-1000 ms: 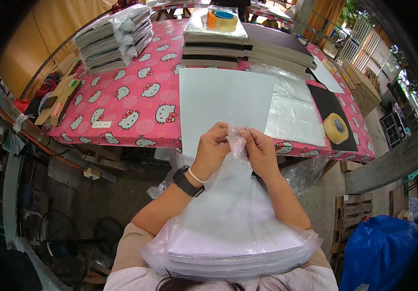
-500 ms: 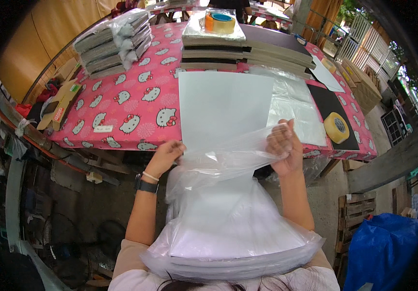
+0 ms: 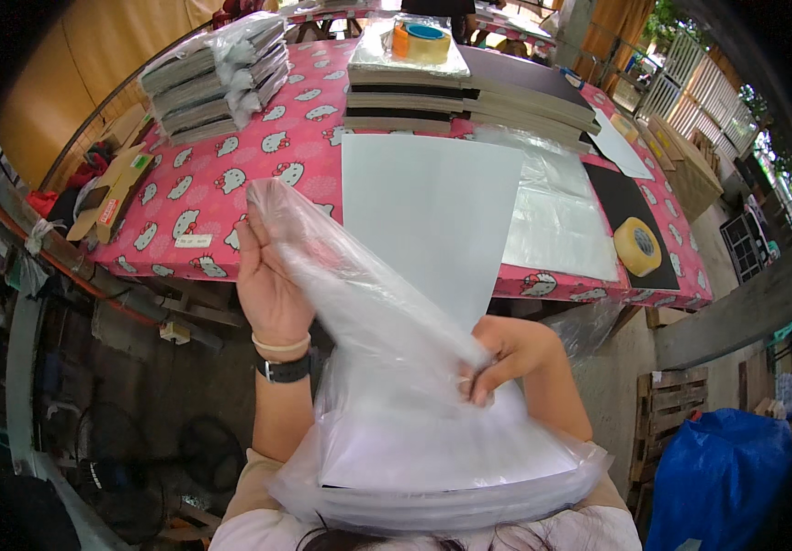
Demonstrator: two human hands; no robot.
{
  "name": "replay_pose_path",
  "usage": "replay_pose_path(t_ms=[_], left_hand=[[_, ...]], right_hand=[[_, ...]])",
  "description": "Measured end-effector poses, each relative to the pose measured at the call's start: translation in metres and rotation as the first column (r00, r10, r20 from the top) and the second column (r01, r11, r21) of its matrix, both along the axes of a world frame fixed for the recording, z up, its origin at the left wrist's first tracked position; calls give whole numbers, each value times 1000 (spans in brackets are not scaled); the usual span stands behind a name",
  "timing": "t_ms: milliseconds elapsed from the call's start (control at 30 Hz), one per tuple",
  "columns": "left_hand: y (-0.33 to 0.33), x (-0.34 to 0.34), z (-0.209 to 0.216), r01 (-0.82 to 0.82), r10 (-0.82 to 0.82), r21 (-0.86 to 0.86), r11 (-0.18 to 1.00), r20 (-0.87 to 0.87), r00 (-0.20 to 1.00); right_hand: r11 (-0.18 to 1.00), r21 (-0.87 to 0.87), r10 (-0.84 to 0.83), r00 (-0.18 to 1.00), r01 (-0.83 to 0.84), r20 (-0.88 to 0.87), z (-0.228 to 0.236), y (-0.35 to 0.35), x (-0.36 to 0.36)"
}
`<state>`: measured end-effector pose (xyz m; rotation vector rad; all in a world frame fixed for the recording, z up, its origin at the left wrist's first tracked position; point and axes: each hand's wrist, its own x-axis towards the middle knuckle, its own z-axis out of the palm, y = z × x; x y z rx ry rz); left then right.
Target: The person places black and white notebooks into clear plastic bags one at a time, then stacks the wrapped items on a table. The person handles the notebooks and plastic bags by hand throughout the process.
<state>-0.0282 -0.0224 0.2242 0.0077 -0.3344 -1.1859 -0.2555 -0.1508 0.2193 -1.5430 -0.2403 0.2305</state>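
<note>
Left hand raised, fingers together and closed on the upper end of a clear plastic bag. Bag pulled taut, long axis slanting from upper left by the pink table edge down to lower right, mouth end high. Below it, a stack of white sheets wrapped in plastic on the lap. White sheet flat on the table just beyond, near the front edge. Right hand pinched shut on the bag's lower part. Yellow tape roll well apart at right.

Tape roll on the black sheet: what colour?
Yellow tape roll, seen in the head view.
</note>
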Motion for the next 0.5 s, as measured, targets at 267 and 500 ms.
replay_pose_path(t_ms=[267, 500], left_hand=[[8, 15, -73, 443, -83, -250, 861, 791, 606], [-8, 60, -58, -34, -16, 98, 995, 464, 886]], right_hand=[[268, 701, -876, 469, 661, -108, -37, -24, -26], [969, 244, -127, 912, 30, 389, -26, -19, -15]])
